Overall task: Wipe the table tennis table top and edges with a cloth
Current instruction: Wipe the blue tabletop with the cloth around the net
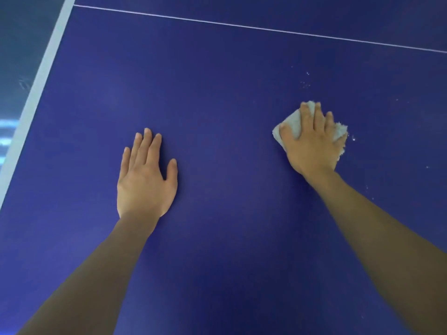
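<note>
one blue table, one pale cloth, two bare hands: left hand, right hand.

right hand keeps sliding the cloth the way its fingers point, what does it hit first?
Likely the white specks just ahead of the right hand and cloth; beyond them, the thin white line.

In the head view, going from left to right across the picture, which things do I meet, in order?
Dark floor → white edge stripe of the table → left hand, flat on the blue table top → right hand, pressing the pale cloth → white specks.
</note>
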